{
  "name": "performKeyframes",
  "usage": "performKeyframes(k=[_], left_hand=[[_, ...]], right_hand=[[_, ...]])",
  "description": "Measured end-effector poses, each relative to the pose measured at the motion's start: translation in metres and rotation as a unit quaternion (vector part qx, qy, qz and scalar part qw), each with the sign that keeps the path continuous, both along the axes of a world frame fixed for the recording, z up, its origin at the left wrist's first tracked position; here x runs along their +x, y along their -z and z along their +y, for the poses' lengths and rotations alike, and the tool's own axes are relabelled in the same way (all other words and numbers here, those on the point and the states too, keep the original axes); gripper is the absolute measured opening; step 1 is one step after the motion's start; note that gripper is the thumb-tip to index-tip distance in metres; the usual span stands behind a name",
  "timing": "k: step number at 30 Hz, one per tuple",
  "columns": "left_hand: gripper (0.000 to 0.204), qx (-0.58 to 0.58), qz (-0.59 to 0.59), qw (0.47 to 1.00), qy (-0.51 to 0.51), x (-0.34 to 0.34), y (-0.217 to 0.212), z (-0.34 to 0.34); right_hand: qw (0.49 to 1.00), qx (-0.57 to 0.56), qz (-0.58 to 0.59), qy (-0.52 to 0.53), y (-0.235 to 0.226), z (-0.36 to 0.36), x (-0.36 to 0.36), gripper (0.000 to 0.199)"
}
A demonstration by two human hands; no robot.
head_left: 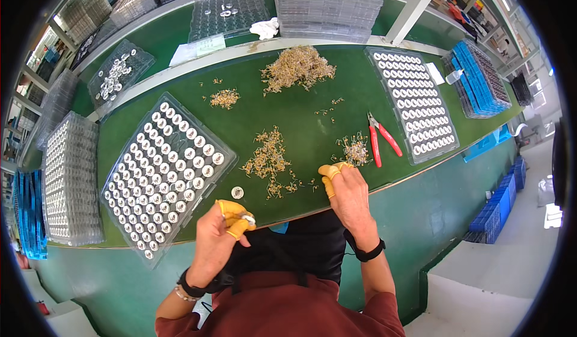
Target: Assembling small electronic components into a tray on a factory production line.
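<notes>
Head view is looking straight down on a green bench (300,115), and the left hand (223,236) is hovering at the near edge, its yellow-capped thumb and fingertips pinching a small round silvery part (247,219). The part is sitting right between those caps, just off the near right corner of the big clear tray (165,172), which is lying tilted on the bench and showing row after row of the same round silvery pieces. One loose round piece (237,191) is lying flat on the bench just beyond the left hand, close beside that tray's right edge.

Over to the right of the tray, the right hand (345,193) is resting knuckles up on the bench, yellow-capped fingers curled and pressing together down at a small tangle of brass-coloured wire bits (356,151); whether anything is between the fingertips, I cannot tell. Another scatter of the same wire bits (267,157) is lying between the tray and the right hand. A bigger heap (297,66) is sitting farther back on the bench. Red-handled cutters (380,140) are lying just right of the right hand, and beyond them a second filled tray (415,103) is sitting.
</notes>
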State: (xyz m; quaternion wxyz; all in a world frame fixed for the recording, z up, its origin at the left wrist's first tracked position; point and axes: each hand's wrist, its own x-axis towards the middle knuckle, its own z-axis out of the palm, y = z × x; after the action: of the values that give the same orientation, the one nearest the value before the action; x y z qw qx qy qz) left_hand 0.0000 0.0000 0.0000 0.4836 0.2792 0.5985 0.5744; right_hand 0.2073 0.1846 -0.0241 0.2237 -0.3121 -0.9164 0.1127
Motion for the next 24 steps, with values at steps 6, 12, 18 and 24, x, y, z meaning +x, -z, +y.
performKeyframes(k=[6,12,18,24], left_hand=[[0.017,-0.009,-0.05,0.999,0.001,0.022,0.015,0.002],[0.015,-0.013,-0.064,0.998,0.009,0.031,0.016,0.002],[0.013,0.005,-0.096,0.995,0.005,0.037,0.018,0.003],[0.013,0.032,-0.146,0.989,0.004,0.042,0.016,0.006]], right_hand=[[0.991,-0.024,0.11,0.07,-0.001,-0.013,0.0,0.019],[0.995,0.009,0.047,0.084,-0.003,-0.021,-0.016,0.017],[0.991,-0.065,0.087,0.072,-0.001,-0.026,-0.021,0.015],[0.887,-0.399,0.231,0.011,-0.019,-0.066,-0.017,0.013]])
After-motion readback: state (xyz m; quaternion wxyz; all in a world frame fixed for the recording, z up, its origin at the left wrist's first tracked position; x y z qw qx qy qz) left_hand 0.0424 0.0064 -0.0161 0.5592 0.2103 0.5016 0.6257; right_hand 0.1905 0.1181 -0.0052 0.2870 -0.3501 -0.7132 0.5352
